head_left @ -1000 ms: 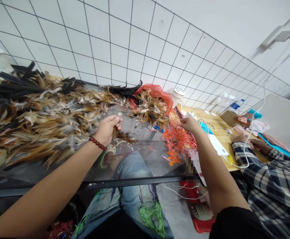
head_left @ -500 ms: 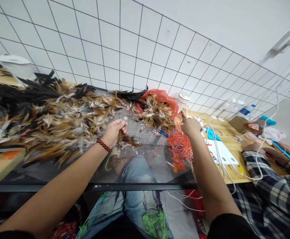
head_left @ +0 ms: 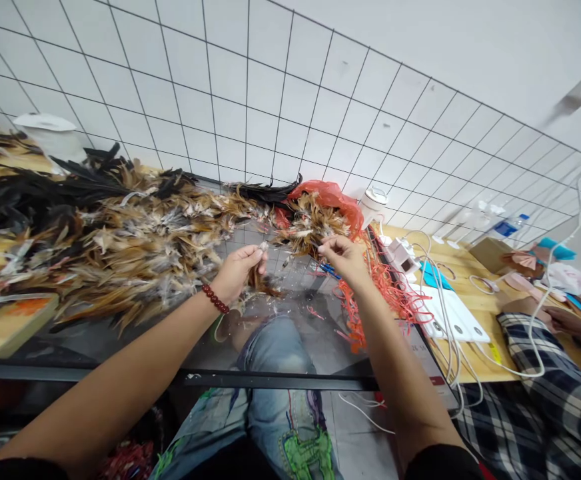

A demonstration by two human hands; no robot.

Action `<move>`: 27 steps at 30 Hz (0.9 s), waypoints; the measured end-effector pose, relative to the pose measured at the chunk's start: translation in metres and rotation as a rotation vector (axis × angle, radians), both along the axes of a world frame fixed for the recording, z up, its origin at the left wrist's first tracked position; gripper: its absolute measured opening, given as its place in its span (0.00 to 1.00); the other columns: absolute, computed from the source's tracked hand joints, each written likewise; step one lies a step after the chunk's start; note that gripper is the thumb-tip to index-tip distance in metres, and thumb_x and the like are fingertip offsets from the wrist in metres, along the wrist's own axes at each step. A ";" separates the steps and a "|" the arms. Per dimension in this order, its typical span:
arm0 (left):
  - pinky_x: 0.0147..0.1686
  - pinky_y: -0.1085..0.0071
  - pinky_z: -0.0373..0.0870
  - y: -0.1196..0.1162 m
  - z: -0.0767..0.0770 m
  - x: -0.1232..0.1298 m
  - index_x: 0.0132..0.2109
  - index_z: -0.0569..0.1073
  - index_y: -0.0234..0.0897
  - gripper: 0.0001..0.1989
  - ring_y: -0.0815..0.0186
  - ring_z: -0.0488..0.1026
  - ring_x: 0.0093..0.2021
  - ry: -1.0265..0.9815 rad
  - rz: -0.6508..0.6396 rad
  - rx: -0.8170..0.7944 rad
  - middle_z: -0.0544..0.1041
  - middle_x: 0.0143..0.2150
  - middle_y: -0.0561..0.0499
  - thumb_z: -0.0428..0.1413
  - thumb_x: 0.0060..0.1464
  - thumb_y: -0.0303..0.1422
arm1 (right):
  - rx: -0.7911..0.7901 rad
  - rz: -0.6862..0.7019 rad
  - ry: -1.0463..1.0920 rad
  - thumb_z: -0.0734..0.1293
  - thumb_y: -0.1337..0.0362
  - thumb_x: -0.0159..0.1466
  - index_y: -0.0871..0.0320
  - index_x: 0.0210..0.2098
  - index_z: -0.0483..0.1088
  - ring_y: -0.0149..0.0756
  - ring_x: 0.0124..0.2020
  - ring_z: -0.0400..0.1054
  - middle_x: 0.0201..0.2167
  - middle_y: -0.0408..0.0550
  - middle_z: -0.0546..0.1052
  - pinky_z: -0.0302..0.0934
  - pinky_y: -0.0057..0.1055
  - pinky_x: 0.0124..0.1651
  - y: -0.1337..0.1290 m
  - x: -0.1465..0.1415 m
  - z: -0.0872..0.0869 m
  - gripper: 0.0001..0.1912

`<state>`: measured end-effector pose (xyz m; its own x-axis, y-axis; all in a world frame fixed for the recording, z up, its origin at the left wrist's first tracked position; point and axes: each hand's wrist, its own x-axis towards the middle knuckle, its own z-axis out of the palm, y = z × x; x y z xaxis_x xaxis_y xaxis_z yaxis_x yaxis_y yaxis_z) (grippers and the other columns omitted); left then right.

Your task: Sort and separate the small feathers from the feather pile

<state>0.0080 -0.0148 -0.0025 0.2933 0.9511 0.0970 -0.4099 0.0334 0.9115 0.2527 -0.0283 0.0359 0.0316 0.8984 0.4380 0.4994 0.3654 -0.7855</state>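
Observation:
My left hand (head_left: 238, 272), with a beaded bracelet at the wrist, pinches a small bunch of brown feathers (head_left: 265, 287) by its pale quill end. The feather tips hang below the fingers over the glossy tabletop (head_left: 290, 303). My right hand (head_left: 344, 259) has thumb and fingertips pressed together; what lies between them, if anything, is too small to make out. It is in front of a pile of brown feathers (head_left: 310, 223) by a red plastic bag (head_left: 330, 195). Beneath it is a blue, slim tool (head_left: 329, 270). Red plastic strings (head_left: 395, 287) lie beside my right forearm.
A large heap of brown and black feathers (head_left: 135, 247) covers the left side. A wire grid (head_left: 285, 87) stands behind. To the right are a white container (head_left: 373, 200), a power adapter (head_left: 403, 257), white cables and a plaid-sleeved person's arm (head_left: 530, 340).
My right hand has moved left, away from the red strings and towards my left hand. My left hand keeps its pinch on the feathers. The view has shifted slightly.

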 end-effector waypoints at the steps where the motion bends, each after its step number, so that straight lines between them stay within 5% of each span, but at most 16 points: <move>1: 0.26 0.74 0.67 -0.002 0.001 0.001 0.28 0.72 0.32 0.10 0.75 0.64 0.22 0.011 0.002 0.030 0.70 0.29 0.52 0.61 0.46 0.36 | -0.013 0.044 0.103 0.69 0.55 0.54 0.59 0.25 0.70 0.31 0.31 0.65 0.35 0.48 0.75 0.59 0.28 0.35 0.001 -0.010 -0.008 0.12; 6: 0.28 0.72 0.69 -0.007 0.004 0.005 0.26 0.73 0.31 0.12 0.76 0.67 0.24 0.130 -0.010 0.162 0.69 0.51 0.44 0.60 0.48 0.38 | -0.129 0.152 0.359 0.69 0.54 0.56 0.59 0.30 0.70 0.25 0.22 0.58 0.27 0.44 0.74 0.53 0.25 0.26 -0.006 -0.036 -0.042 0.13; 9: 0.29 0.71 0.71 -0.008 0.001 0.010 0.25 0.74 0.31 0.15 0.74 0.69 0.26 0.269 -0.061 0.238 0.67 0.55 0.42 0.58 0.49 0.40 | -0.196 0.200 0.456 0.69 0.51 0.55 0.58 0.29 0.67 0.23 0.18 0.52 0.24 0.41 0.72 0.48 0.24 0.22 -0.009 -0.042 -0.051 0.15; 12: 0.24 0.71 0.70 -0.010 -0.003 0.021 0.25 0.73 0.32 0.16 0.75 0.67 0.22 0.388 -0.155 0.234 0.73 0.47 0.43 0.57 0.50 0.41 | -0.178 0.224 0.461 0.69 0.51 0.55 0.58 0.29 0.68 0.23 0.19 0.52 0.24 0.40 0.69 0.48 0.23 0.23 -0.008 -0.044 -0.054 0.16; 14: 0.21 0.74 0.66 -0.012 -0.005 0.028 0.27 0.73 0.33 0.14 0.75 0.64 0.19 0.445 -0.219 0.211 0.74 0.33 0.48 0.56 0.51 0.41 | -0.165 0.240 0.448 0.69 0.50 0.55 0.58 0.30 0.68 0.23 0.20 0.53 0.24 0.40 0.69 0.49 0.23 0.23 -0.007 -0.045 -0.053 0.16; 17: 0.20 0.77 0.60 -0.014 -0.004 0.034 0.27 0.72 0.33 0.13 0.74 0.60 0.17 0.448 -0.225 0.214 0.64 0.17 0.56 0.55 0.52 0.39 | -0.176 0.220 0.416 0.68 0.48 0.55 0.58 0.31 0.69 0.24 0.21 0.56 0.25 0.41 0.70 0.51 0.23 0.24 -0.008 -0.044 -0.051 0.18; 23: 0.22 0.77 0.57 -0.007 -0.002 0.023 0.26 0.73 0.33 0.12 0.74 0.62 0.20 0.252 0.016 0.140 0.67 0.19 0.54 0.58 0.48 0.38 | -0.215 0.231 0.209 0.65 0.50 0.59 0.57 0.44 0.70 0.27 0.22 0.61 0.23 0.41 0.72 0.54 0.25 0.27 -0.012 -0.036 -0.053 0.20; 27: 0.25 0.77 0.60 -0.003 -0.003 0.018 0.26 0.74 0.33 0.10 0.73 0.63 0.22 0.168 0.088 0.106 0.68 0.20 0.54 0.60 0.47 0.36 | -0.089 0.213 -0.031 0.65 0.55 0.60 0.59 0.33 0.74 0.30 0.26 0.65 0.24 0.43 0.74 0.57 0.27 0.33 -0.014 -0.034 -0.051 0.13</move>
